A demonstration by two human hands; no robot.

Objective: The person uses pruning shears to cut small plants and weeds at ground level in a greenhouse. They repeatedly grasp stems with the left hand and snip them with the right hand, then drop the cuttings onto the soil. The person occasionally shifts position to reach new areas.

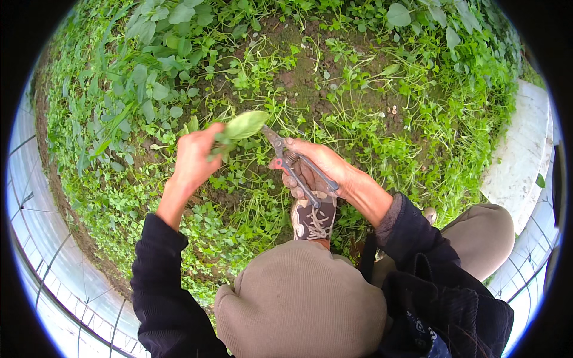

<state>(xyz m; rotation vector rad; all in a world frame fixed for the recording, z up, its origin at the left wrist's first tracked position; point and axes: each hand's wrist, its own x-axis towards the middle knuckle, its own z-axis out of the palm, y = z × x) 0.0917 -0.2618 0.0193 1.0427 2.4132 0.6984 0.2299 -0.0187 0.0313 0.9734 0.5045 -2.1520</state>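
Note:
My left hand [195, 156] holds a leafy green sprig [244, 126], somewhat blurred, with one broad pale leaf pointing right. In my right hand [315, 168] lies a pair of pruning shears [286, 163] with a red catch and a visible spring. The shears' blades point up and left, close to the tip of the broad leaf. The handles stand apart across my palm. Below my right hand shows a laced brown shoe [315, 219]. Low green plants [250, 183] grow on the soil under both hands.
Taller broad-leaved plants [152, 85] stand at the upper left and along the top. Bare brown soil [300, 80] shows between low stems ahead. A pale flat board [515, 156] lies at the right. Curved sheeting with a frame [58, 255] edges the lower left. My bent knees are close below.

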